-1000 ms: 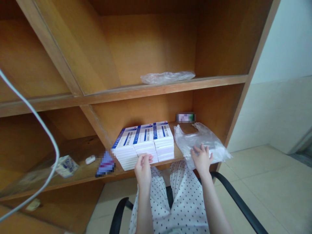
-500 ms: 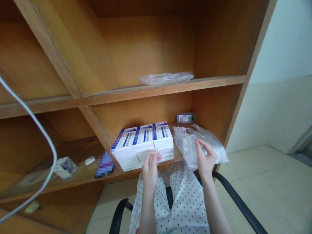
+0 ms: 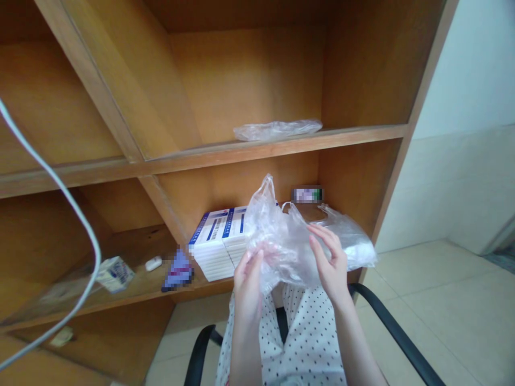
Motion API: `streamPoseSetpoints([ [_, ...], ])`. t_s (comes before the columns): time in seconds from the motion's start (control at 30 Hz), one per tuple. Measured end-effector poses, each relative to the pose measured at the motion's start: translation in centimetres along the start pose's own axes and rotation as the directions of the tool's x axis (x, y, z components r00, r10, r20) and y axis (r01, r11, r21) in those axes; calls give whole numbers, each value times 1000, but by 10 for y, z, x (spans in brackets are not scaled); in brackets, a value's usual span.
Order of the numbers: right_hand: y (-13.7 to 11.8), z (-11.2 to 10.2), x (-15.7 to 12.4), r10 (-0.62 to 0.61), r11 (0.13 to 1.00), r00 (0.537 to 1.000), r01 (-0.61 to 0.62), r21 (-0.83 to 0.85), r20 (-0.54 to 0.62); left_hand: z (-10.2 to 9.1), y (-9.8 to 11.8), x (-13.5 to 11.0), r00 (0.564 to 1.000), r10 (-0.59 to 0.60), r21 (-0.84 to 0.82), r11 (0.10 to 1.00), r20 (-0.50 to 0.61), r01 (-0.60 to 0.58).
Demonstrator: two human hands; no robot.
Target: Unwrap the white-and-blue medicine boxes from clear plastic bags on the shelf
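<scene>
A thin, clear plastic bag (image 3: 273, 230) is held up in front of the stacked white-and-blue boxes (image 3: 219, 244), hiding the right-hand part of them. My left hand (image 3: 248, 276) grips its lower left side, thumb against fingers, with some fingers showing blurred through the film. At the bag's right edge, my right hand (image 3: 332, 262) has thumb and fingertips close together on the plastic. More clear plastic bags (image 3: 356, 241) lie in a flat pile on the shelf, just right of and behind my right hand.
Another clear bag (image 3: 277, 130) rests on the upper shelf edge (image 3: 341, 140). A small blurred-out pack (image 3: 307, 194) stands at the back. Left are a small carton (image 3: 115, 274), a white object (image 3: 153, 263) and a pale cable (image 3: 86, 230). Black chair armrests (image 3: 396, 332) flank my lap.
A plastic bag has been lifted off the pile and brought left, in front of the boxes. My left hand, formerly away from it, now grips it; my right hand has shifted slightly left.
</scene>
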State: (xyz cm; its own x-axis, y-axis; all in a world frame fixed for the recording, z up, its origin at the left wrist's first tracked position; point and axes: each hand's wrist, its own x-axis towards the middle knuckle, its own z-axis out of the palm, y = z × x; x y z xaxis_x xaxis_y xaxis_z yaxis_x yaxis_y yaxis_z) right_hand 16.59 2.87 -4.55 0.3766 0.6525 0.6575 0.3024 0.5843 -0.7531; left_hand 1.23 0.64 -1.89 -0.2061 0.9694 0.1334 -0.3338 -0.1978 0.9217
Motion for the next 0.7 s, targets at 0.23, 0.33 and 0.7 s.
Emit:
streamPoseSetpoints([
  [0.23,34,-13,5,470,849,866,-496,181,171,-16,5,9,986,56,-20,998,-160,-60],
  [0.33,30,-9,3,465,784,844,-533,318,268,-20,-1,9,940,281,281,934,-191,-222],
  [0.7,11,1,3,325,848,931,-364,386,165,-10,25,-11,617,774,773,301,144,-558],
])
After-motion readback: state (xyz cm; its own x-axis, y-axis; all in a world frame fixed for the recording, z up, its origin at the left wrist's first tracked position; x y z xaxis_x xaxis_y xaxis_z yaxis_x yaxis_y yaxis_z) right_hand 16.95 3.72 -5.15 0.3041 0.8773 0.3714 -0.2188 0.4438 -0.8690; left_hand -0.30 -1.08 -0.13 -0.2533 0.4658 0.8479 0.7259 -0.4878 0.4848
